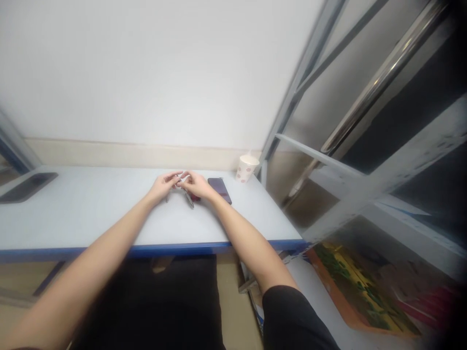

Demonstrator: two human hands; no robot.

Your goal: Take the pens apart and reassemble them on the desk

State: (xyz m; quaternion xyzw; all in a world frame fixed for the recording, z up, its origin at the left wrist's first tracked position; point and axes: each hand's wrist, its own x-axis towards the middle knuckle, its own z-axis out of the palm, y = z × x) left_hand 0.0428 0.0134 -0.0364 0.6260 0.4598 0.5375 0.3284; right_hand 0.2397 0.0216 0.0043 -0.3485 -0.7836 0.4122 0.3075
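My left hand (164, 187) and my right hand (196, 184) meet above the white tabletop (109, 209), fingertips close together. Both hands have bent fingers, pinched round something too small and hidden to name. A slim silver metal piece (189, 200) slants down below my right hand, its upper end lost behind the fingers. Under the same hand a dark red thing (195, 197) shows only in part. Another small metallic tip (167, 199) pokes out beneath my left hand. Just right of my right hand, a dark smartphone (220, 188) lies flat.
At the table's back right corner stands a patterned paper cup (247, 168). A dark flat panel (29, 187) lies at the far left. Metal shelving (328, 160) rises along the right side, with a colourful box (361, 287) low down. A white wall (153, 73) closes off the back.
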